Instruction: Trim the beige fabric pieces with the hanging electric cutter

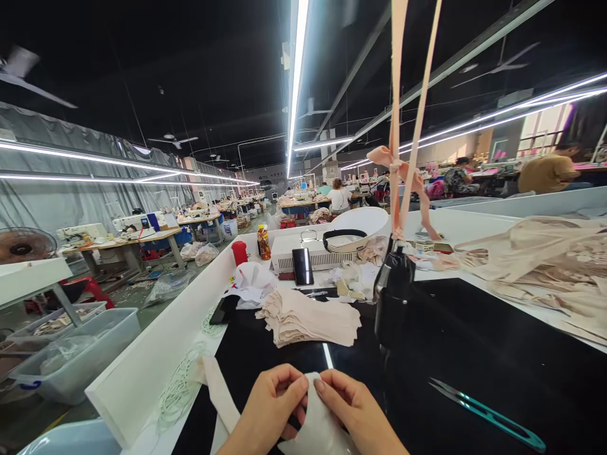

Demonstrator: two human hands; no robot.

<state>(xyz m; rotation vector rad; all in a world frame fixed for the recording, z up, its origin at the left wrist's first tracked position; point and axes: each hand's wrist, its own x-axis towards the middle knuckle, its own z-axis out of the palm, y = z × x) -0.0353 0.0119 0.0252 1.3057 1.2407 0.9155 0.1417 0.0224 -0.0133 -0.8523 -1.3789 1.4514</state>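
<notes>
Between my two hands, low in the middle of the head view, a pale piece of fabric (318,422) is pinched at its upper edge. My left hand (272,404) grips it between thumb and fingers on the left. Close beside it, my right hand (353,404) pinches the same edge from the right. A cream fabric strip (219,393) runs past my left wrist. Just beyond my hands lies a stack of beige fabric pieces (313,318) on the black tabletop (455,328). Teal thread snips (490,414) rest on the right.
A black device (392,294) hangs from peach fabric bands (396,114) right of the stack. Behind are a phone (302,266), a white box (284,256) and a drink bottle (263,242). Beige fabric (545,265) is heaped at right. Pale green cord (183,385) lies along the left wall.
</notes>
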